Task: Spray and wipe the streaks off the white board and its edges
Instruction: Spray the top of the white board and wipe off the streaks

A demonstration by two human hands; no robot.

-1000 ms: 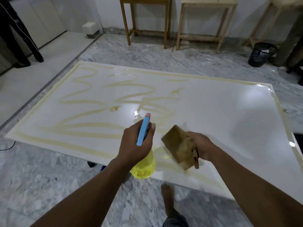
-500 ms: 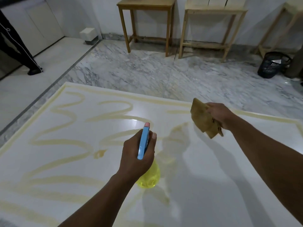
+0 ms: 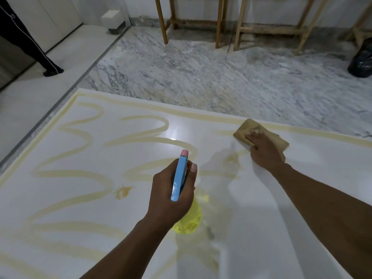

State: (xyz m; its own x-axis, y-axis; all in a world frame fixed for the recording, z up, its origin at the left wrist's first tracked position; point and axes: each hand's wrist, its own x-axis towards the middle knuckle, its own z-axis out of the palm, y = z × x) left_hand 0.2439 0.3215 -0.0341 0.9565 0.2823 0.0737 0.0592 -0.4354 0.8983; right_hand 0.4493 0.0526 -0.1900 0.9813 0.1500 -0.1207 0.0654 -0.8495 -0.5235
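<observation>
1. While the left hand hangs over the board, its fingers are wrapped round the neck of the spray bottle. The blue head pokes up past the thumb, and the yellow body hangs below the palm.
2. The right hand lies on the cloth, fingers laid flat on top and pressing it to the board. They are slightly blurred.
3. The cloth sits ahead and to the right of the left fingers, just inside the board's far edge and over part of the yellowish line there.
4. Yellowish streaks loop across the board to the left of and beyond the left fingers. A small splat lies just left of them.
5. To the right of the right fingers the board is plain white up to the edge line.
6. The board lies flat on the marble floor. Well beyond the right fingers stand wooden legs, with a dark bin far right. Far left of the left fingers is someone's dark trouser leg.
</observation>
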